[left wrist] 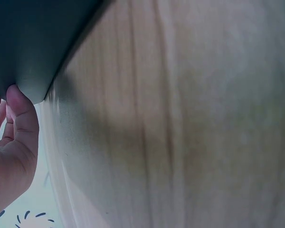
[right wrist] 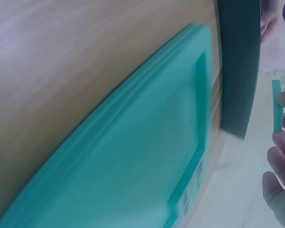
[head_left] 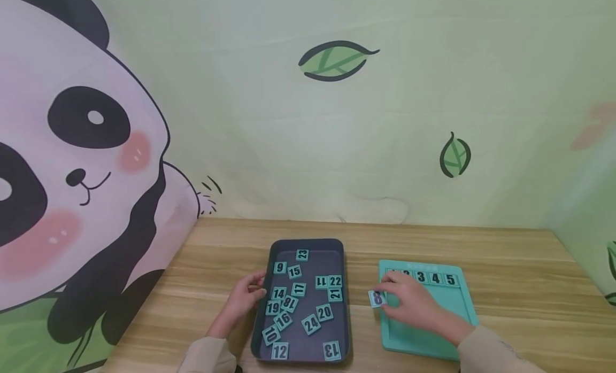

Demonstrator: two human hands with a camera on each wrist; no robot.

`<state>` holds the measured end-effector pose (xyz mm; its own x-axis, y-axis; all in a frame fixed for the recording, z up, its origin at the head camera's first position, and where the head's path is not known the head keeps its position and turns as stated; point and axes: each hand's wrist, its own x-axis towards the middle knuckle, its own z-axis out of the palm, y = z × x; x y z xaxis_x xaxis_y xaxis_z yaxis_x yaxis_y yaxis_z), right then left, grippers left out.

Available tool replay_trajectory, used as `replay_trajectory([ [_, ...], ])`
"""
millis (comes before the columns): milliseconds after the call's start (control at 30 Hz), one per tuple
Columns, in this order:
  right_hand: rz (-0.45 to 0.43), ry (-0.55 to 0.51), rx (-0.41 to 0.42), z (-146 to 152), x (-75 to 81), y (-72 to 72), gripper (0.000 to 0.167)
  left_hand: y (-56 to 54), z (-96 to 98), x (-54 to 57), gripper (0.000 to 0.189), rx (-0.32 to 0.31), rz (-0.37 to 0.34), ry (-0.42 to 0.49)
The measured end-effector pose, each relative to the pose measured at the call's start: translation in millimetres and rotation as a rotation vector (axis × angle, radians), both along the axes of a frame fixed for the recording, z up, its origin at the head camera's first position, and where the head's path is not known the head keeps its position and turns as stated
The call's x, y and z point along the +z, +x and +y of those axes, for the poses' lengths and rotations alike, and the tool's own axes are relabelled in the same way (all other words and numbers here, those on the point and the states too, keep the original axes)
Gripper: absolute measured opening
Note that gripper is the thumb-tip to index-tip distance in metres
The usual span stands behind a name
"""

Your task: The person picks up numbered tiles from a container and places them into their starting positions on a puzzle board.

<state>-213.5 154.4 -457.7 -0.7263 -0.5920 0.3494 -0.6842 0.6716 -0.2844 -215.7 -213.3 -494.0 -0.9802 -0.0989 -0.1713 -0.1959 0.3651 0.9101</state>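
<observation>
My right hand (head_left: 413,302) pinches a teal-edged number tile (head_left: 377,299), which looks like an 8, between thumb and fingers. In the right wrist view the same tile (right wrist: 277,105) shows edge-on. Below that hand lies a teal frame board (head_left: 418,338) with a row of tiles (head_left: 435,278) along its top; 3, 4 and 5 are plain, and the fingers partly cover those to the left. My left hand (head_left: 240,301) touches the outer left side of a dark tray (head_left: 308,338), fingers loosely bent. Its fingertips meet the tray wall (left wrist: 35,52) in the left wrist view.
Several number tiles lie scattered in the tray, among them a 23 (head_left: 302,255), a 24 (head_left: 311,324) and a 13 (head_left: 331,350), turned various ways. A strip of wooden table (head_left: 363,255) separates tray and board. Behind stands a pale green wall (head_left: 269,148) with a panda print.
</observation>
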Motion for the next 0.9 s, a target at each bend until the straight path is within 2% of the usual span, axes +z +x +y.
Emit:
replay_trajectory([
  [400,-0.077,-0.019,-0.209,49,-10.8,-8.4,0.032,-0.6,0.8,0.1,0.040,0.004,-0.004,0.001],
  [767,-0.135,-0.055,-0.269,78,-28.0,-20.8,0.033,-0.9,-0.2,0.9,0.040,0.000,-0.002,-0.007],
  [900,-0.168,-0.038,-0.293,83,-34.3,-23.2,0.033,-0.1,0.3,1.6,0.040,-0.003,-0.002,-0.010],
])
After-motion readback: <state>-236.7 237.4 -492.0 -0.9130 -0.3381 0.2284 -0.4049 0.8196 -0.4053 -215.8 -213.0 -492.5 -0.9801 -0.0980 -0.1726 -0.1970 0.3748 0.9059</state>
